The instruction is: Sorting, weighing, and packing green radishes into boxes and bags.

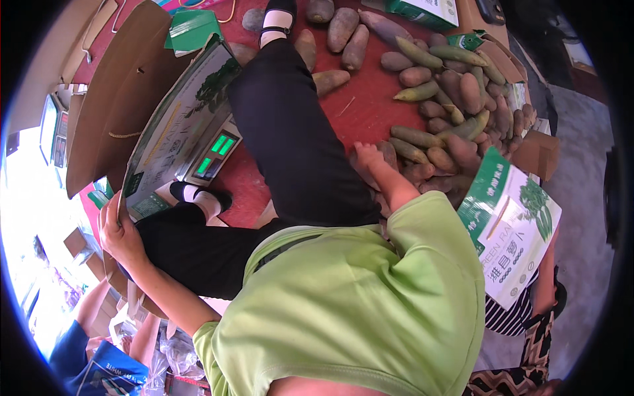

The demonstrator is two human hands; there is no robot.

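Observation:
My left hand (121, 232) grips the edge of a large cardboard carton (178, 125), its printed side white and green, standing with flaps spread at my left. Beside the carton is a digital scale (214, 155) with lit green displays, partly hidden by the carton. My right hand (370, 158) reaches down past my right knee to the near-left edge of a heap. Its fingers curl at a reddish-brown root vegetable (362, 177), largely covered by the hand and my leg. The heap mixes reddish-brown roots (462, 153) with long green radishes (416, 136).
Several loose roots (343, 30) lie on the red floor covering (356, 112) beyond my legs. To my right is a white-and-green carton (512, 224), with another person's arm (545, 277) beside it. At lower left, another person's arms (92, 307) show near plastic bags (178, 353).

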